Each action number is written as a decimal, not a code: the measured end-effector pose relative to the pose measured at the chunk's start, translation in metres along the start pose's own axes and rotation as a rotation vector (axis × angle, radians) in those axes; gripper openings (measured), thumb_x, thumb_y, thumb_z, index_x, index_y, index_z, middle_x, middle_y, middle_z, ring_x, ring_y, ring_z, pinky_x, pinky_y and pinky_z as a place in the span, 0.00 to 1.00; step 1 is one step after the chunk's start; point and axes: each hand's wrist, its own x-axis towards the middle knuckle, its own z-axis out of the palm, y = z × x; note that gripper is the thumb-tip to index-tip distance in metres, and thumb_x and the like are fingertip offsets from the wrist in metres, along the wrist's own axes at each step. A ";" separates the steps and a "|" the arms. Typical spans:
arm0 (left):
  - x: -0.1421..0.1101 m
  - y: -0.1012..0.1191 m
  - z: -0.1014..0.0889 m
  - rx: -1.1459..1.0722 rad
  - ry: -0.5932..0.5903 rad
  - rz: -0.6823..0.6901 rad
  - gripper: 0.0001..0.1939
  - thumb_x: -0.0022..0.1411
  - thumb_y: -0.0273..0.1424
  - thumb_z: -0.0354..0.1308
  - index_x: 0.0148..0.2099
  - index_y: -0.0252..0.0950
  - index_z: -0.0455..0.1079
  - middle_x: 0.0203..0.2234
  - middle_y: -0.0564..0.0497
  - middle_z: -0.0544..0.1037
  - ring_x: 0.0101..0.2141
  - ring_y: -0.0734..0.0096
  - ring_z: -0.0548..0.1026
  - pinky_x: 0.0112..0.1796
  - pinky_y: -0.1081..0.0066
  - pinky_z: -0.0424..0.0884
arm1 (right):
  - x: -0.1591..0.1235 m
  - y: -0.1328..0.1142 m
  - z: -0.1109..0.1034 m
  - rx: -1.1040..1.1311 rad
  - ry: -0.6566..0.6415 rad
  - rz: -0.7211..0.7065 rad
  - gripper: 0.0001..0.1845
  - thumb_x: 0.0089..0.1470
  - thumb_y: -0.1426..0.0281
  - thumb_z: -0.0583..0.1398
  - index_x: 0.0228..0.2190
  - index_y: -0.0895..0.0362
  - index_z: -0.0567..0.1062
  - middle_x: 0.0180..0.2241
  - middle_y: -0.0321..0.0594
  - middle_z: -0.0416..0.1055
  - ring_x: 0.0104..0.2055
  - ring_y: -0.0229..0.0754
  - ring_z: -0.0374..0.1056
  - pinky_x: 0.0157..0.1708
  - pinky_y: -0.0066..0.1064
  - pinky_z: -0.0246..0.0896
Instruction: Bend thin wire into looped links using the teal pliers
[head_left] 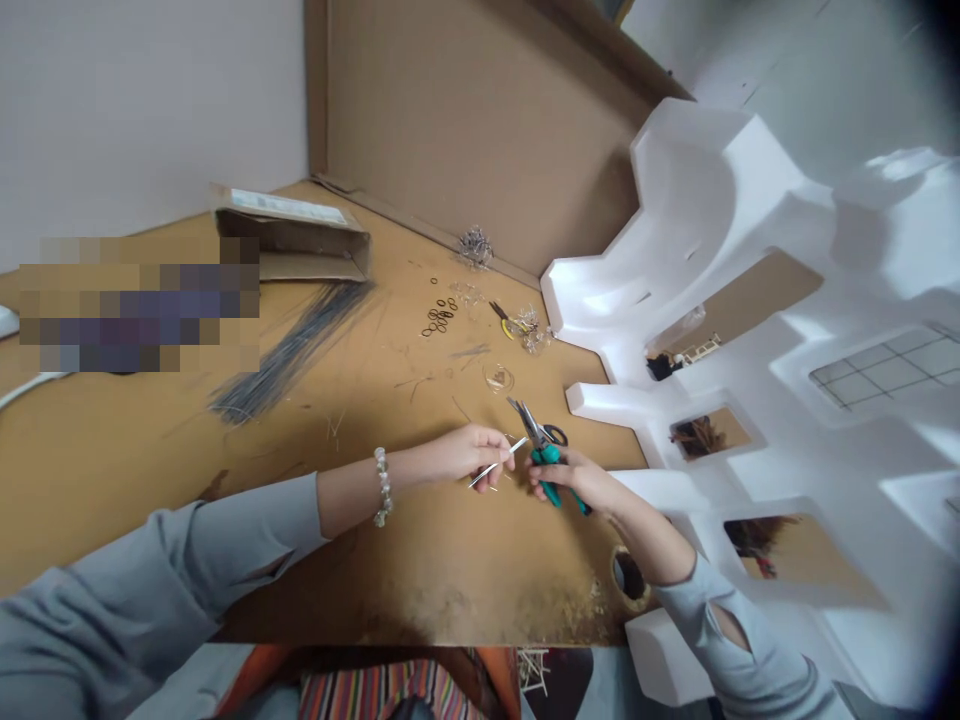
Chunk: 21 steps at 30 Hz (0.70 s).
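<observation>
My left hand (480, 455) pinches a thin white stick (495, 466) that slants up to the right, with fine wire about the fingers. Close by, my right hand (566, 475) is closed around teal-handled pliers (546, 455), their jaws pointing up and to the left. Something with a black loop (555, 434) shows just behind the pliers; I cannot make out whether it belongs to another tool. A small coil of wire (498, 377) lies on the table beyond both hands.
Dark straight wires (292, 350) lie in a bundle before an open cardboard box (300, 245). Farther back are small dark rings (439, 318), yellow-handled pliers (510, 322) and a wire clump (475, 246). White moulded foam (600, 300) borders the right side; the table has a hole (628, 573).
</observation>
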 end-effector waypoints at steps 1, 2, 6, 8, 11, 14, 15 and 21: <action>0.000 -0.001 -0.001 -0.007 -0.014 0.007 0.14 0.57 0.40 0.53 0.34 0.32 0.66 0.16 0.57 0.68 0.15 0.81 0.64 0.20 0.78 0.57 | -0.001 0.000 -0.001 0.002 -0.005 -0.002 0.14 0.40 0.67 0.63 0.31 0.60 0.69 0.23 0.34 0.67 0.24 0.35 0.64 0.27 0.29 0.59; 0.001 -0.002 -0.002 -0.019 -0.023 0.011 0.14 0.58 0.39 0.52 0.33 0.32 0.66 0.16 0.57 0.68 0.15 0.82 0.64 0.20 0.78 0.57 | -0.001 0.001 -0.001 0.005 -0.005 -0.005 0.14 0.40 0.68 0.63 0.31 0.60 0.69 0.23 0.34 0.67 0.24 0.35 0.64 0.27 0.28 0.59; 0.002 -0.004 -0.003 -0.057 -0.043 0.022 0.14 0.58 0.39 0.52 0.33 0.32 0.66 0.17 0.57 0.69 0.15 0.82 0.64 0.20 0.79 0.56 | -0.003 0.003 -0.002 0.135 0.013 -0.011 0.15 0.42 0.66 0.62 0.33 0.59 0.68 0.27 0.37 0.68 0.27 0.38 0.67 0.29 0.31 0.62; 0.002 -0.002 -0.004 -0.083 -0.048 0.022 0.14 0.57 0.40 0.53 0.34 0.32 0.66 0.18 0.55 0.71 0.17 0.80 0.67 0.21 0.78 0.58 | -0.004 0.004 -0.002 0.155 -0.006 -0.003 0.15 0.44 0.64 0.60 0.35 0.59 0.67 0.29 0.38 0.69 0.29 0.40 0.68 0.30 0.33 0.63; 0.001 0.004 -0.004 -0.104 -0.016 0.046 0.15 0.55 0.41 0.56 0.35 0.31 0.68 0.25 0.49 0.76 0.25 0.74 0.73 0.28 0.75 0.63 | -0.008 0.005 0.000 -0.130 0.048 0.010 0.13 0.46 0.64 0.57 0.33 0.58 0.67 0.28 0.39 0.69 0.27 0.40 0.67 0.28 0.31 0.61; -0.001 0.018 -0.006 0.009 0.072 0.175 0.14 0.55 0.39 0.56 0.35 0.32 0.72 0.29 0.48 0.76 0.30 0.74 0.72 0.33 0.74 0.64 | -0.014 0.011 0.006 -0.732 0.326 -0.036 0.11 0.47 0.67 0.55 0.35 0.57 0.67 0.27 0.39 0.69 0.28 0.42 0.66 0.29 0.32 0.57; -0.002 0.024 -0.008 0.068 0.115 0.228 0.13 0.55 0.38 0.57 0.33 0.32 0.72 0.28 0.50 0.75 0.29 0.74 0.71 0.33 0.74 0.64 | -0.016 0.014 0.009 -0.920 0.421 -0.070 0.13 0.47 0.68 0.55 0.37 0.57 0.68 0.29 0.41 0.69 0.30 0.43 0.66 0.31 0.33 0.56; 0.002 0.031 -0.030 0.346 0.470 0.362 0.13 0.55 0.35 0.56 0.23 0.32 0.69 0.22 0.54 0.69 0.23 0.77 0.67 0.28 0.74 0.63 | -0.018 0.039 0.031 -1.385 0.533 -0.298 0.12 0.51 0.67 0.54 0.39 0.56 0.69 0.39 0.46 0.67 0.40 0.49 0.63 0.37 0.35 0.56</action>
